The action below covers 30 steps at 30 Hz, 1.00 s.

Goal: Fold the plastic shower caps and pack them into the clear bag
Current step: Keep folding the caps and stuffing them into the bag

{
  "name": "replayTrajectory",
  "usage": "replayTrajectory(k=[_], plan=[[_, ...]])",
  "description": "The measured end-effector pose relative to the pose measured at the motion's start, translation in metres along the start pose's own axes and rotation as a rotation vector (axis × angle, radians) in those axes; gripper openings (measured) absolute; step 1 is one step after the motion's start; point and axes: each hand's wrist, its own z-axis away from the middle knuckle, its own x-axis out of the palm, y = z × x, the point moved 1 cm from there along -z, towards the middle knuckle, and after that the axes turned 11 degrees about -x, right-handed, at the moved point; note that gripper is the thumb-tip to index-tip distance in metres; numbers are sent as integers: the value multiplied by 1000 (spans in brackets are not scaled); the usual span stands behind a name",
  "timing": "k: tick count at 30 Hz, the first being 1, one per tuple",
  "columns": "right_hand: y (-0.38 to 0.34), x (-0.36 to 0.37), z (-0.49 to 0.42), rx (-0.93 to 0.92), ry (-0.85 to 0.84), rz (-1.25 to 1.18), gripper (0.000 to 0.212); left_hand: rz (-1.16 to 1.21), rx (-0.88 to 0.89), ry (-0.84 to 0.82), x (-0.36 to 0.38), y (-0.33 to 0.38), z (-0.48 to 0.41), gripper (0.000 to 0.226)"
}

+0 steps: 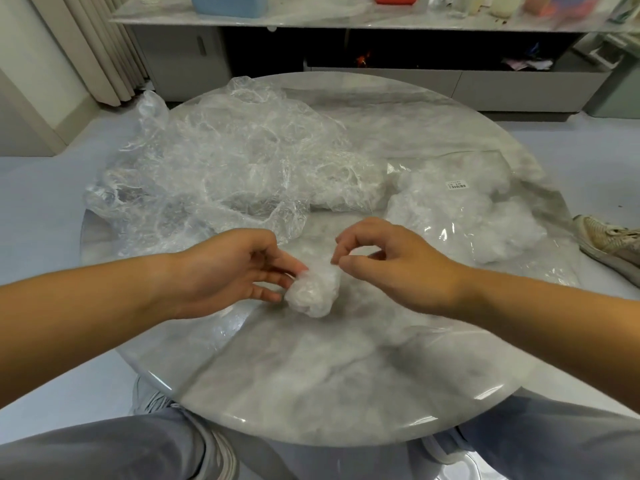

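Marble desk (311,375) under left hand (225,268); tan shoe (609,244) right of right hand (391,261); blue tub (228,5) on shelf (346,19) beyond; curtain (97,46) far left.

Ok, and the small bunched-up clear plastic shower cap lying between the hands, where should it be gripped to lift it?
Probably across its middle, from above. The small bunched clear plastic shower cap lies as a short roll on the round grey marble table, so thumb and fingers closing on its two long sides should keep the folds together; pulling one end risks unrolling it.
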Motion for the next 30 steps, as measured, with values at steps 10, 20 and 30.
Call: replayTrajectory(k=[10, 20, 30], plan=[[19, -78, 41, 138, 159, -306, 45, -164, 249, -129, 71, 40, -8, 46], [78, -120, 114, 469, 155, -444, 69, -1399, 508, -44, 158, 31, -37, 49], [101, -107, 132, 565, -38, -406, 85, -1817, 667, 175, 178, 20, -52, 83]])
